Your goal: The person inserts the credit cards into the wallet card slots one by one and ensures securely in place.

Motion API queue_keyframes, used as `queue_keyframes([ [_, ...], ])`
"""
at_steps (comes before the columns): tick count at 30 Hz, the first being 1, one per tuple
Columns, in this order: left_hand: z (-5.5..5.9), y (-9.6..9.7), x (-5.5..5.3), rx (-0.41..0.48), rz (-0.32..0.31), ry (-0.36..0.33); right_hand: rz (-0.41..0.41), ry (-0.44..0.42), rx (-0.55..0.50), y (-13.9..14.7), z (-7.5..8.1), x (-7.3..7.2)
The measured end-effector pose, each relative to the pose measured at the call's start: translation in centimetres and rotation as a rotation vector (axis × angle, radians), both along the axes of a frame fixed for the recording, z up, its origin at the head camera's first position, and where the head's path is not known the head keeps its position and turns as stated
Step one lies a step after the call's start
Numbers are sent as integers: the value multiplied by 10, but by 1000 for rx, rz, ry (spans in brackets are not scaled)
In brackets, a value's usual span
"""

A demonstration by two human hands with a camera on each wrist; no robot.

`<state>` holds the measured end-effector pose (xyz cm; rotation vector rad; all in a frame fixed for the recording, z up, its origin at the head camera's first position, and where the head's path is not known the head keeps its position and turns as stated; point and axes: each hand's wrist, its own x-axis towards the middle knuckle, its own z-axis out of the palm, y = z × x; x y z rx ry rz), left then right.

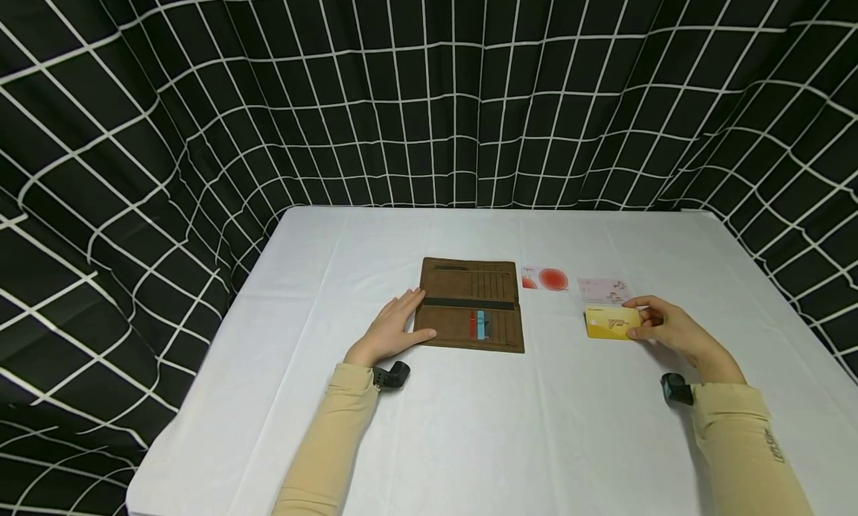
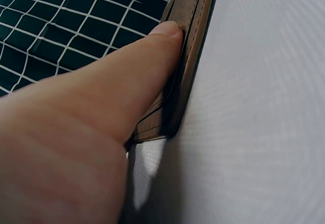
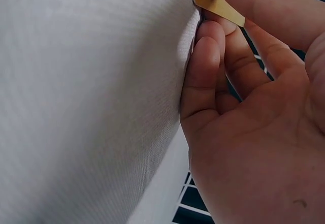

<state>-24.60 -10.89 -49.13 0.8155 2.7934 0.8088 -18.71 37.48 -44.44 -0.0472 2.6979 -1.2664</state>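
A brown wallet (image 1: 449, 284) lies unfolded on the white table, with a red and a blue card edge showing in its lower half's slots. My left hand (image 1: 390, 328) rests on the wallet's left side, fingers straight; in the left wrist view the thumb (image 2: 147, 56) presses on its stitched edge. Over at the right, my right hand (image 1: 677, 333) pinches a yellow card (image 1: 608, 322) at its right end between thumb and fingers. The right wrist view shows only a corner of that yellow card (image 3: 218, 3) under the thumb, the other fingers curled near the cloth.
A pale pink card (image 1: 603, 289) lies just behind the yellow one. Beside the wallet's upper right corner is a white card with a red circle (image 1: 553, 279). Black curtains with a white grid (image 1: 402, 91) hang behind the white-covered table (image 1: 469, 427) and along its sides.
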Motion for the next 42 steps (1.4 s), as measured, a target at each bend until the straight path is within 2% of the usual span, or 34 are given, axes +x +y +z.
queue_keyframes([
  [14,1,1,0,-11,9,-8,0,13,103,-5,6,1],
  [20,1,1,-1,-9,9,-9,-12,-30,92,-4,8,1],
  [24,1,0,-1,-6,11,-7,-11,-15,87,-5,9,1],
  [28,0,0,-1,0,10,-3,2,12,35,-8,10,1],
  [32,0,1,0,9,6,-1,11,0,-60,-13,13,2],
  [42,1,1,0,-6,12,-10,39,17,-143,-32,25,0],
])
